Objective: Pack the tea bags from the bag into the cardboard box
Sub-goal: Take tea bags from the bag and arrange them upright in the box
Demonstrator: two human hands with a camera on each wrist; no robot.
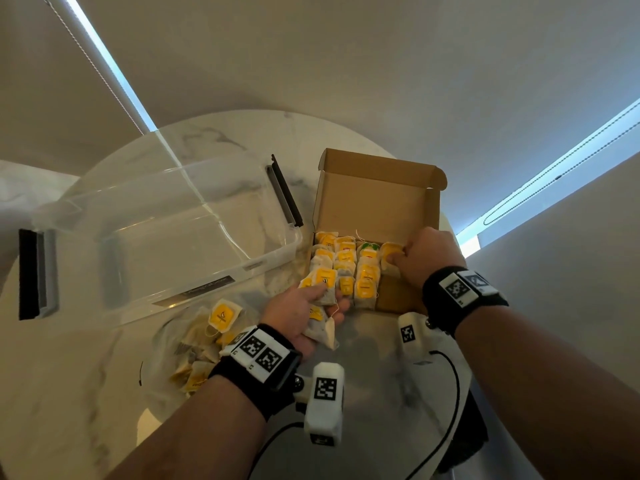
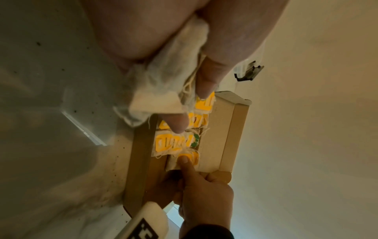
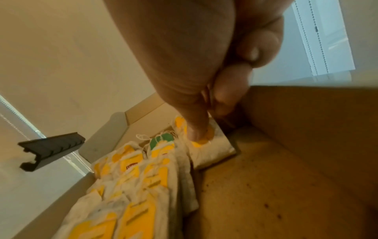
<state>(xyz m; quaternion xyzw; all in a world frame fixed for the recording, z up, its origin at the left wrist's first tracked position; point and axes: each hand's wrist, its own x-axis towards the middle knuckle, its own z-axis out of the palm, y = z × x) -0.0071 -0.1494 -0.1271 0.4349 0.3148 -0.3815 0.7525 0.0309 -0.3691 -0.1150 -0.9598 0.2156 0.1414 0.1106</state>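
An open cardboard box point(image 1: 374, 199) stands on the round marble table point(image 1: 69, 393), lid tilted back. Rows of yellow-tagged tea bags point(image 1: 343, 268) fill its left and middle; the right strip of its floor point(image 3: 286, 177) is bare. My right hand point(image 1: 394, 259) is inside the box at the far right. Its thumb lies on the yellow tag of one tea bag point(image 3: 212, 145), with curled fingers behind the bag's top edge. My left hand point(image 1: 322, 299) hovers at the box's near-left corner and grips a bunch of tea bags point(image 2: 163, 84).
A clear plastic bag point(image 1: 162, 341) with several more tea bags lies left of my left wrist. A large clear storage container point(image 1: 156, 220) with black latches takes up the table's left half, close to the box. The table edge runs just behind the box.
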